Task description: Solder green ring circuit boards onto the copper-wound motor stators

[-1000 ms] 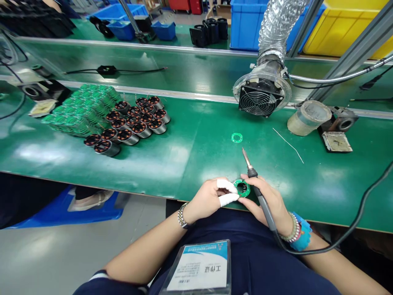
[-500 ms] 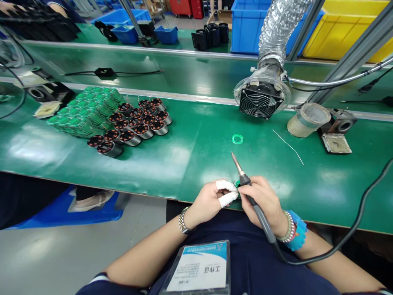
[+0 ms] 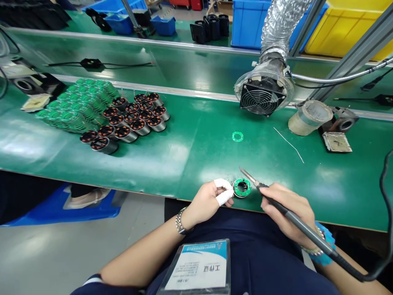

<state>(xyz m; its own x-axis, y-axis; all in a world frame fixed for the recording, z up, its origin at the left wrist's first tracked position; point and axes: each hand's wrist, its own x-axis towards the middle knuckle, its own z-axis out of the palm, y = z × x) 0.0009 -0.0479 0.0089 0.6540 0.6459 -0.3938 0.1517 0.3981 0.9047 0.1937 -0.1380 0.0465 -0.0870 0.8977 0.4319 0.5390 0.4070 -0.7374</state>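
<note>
White finger covers sit on the thumb and forefinger of my left hand (image 3: 211, 197). Those fingers pinch the left side of a motor stator topped by a ring-shaped green circuit board (image 3: 237, 190), close to the bench's front edge. My right hand (image 3: 290, 211) is closed round the dark handle of a soldering iron (image 3: 285, 212). The iron's metal tip points up and left, just above the board's far edge; whether it touches cannot be told. Farther back on the bench lies a loose green circuit board (image 3: 233, 137), and a bent length of solder wire (image 3: 288, 144) is to its right.
Several copper-wound stators (image 3: 124, 132) stand at left beside stacked green circuit boards (image 3: 72, 110). A fan on a foil duct (image 3: 260, 100) hangs over the back. A round pot (image 3: 302, 123) and an iron stand with sponge (image 3: 337, 142) are at right. The iron's cable (image 3: 385, 196) trails right.
My right hand has moved right and away from my left fingers, turning the iron to point more leftward. The stator's board now shows face up in my left fingers.
</note>
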